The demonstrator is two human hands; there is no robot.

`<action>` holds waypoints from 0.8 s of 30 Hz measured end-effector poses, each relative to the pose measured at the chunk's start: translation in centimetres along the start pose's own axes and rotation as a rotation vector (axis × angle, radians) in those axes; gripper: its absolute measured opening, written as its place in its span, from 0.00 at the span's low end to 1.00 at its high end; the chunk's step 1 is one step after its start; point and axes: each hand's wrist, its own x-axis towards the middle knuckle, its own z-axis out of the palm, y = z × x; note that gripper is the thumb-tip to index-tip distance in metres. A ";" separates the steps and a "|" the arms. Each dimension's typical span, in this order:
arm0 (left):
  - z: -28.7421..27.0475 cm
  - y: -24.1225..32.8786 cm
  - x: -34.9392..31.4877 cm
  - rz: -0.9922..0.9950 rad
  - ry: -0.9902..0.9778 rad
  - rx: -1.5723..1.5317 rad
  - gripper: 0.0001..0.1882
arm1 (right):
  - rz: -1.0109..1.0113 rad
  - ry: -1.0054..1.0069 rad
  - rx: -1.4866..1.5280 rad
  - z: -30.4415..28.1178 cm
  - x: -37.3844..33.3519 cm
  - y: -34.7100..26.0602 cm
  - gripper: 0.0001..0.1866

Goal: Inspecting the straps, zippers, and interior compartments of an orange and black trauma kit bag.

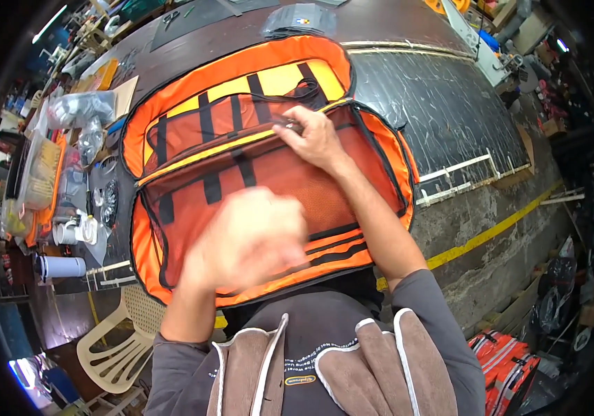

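Note:
An orange bag [317, 52] with black edging lies unfolded in front of me, with yellow lining in its far half. Red-tinted mesh [297, 187] covers the near half, and black straps [259, 93] cross the far half. At the yellow fold between the halves, my right hand [319, 142] is closed, thumb and fingers pinched around a small dark object that I cannot make out. My left hand [252, 232] hovers over the near mesh, smeared by motion; its fingers are not clear, nor whether it holds anything.
Dark sheeting [442, 111] covers the table to the right. Clear plastic packets [300, 21] lie beyond the bag. Along the left side stand a clear bin [40, 173], a white mug [66, 233] and a lidded white container [61, 267]. A beige plastic chair [113, 347] is at lower left.

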 end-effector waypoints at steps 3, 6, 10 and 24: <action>0.8 6.9 0.8 0.235 -0.142 -0.061 0.13 | -0.063 0.025 -0.306 -2.8 1.1 0.1 0.14; 1.2 8.6 0.5 0.413 -0.046 -0.156 0.10 | 0.169 0.121 -0.544 -7.8 2.4 2.5 0.14; 2.5 7.2 -0.1 0.202 -0.088 -0.139 0.09 | 0.480 0.040 -0.501 -14.5 2.5 5.4 0.18; 7.3 -13.7 10.2 -0.178 0.294 0.462 0.05 | 0.887 -0.163 0.240 -14.8 -0.9 8.2 0.08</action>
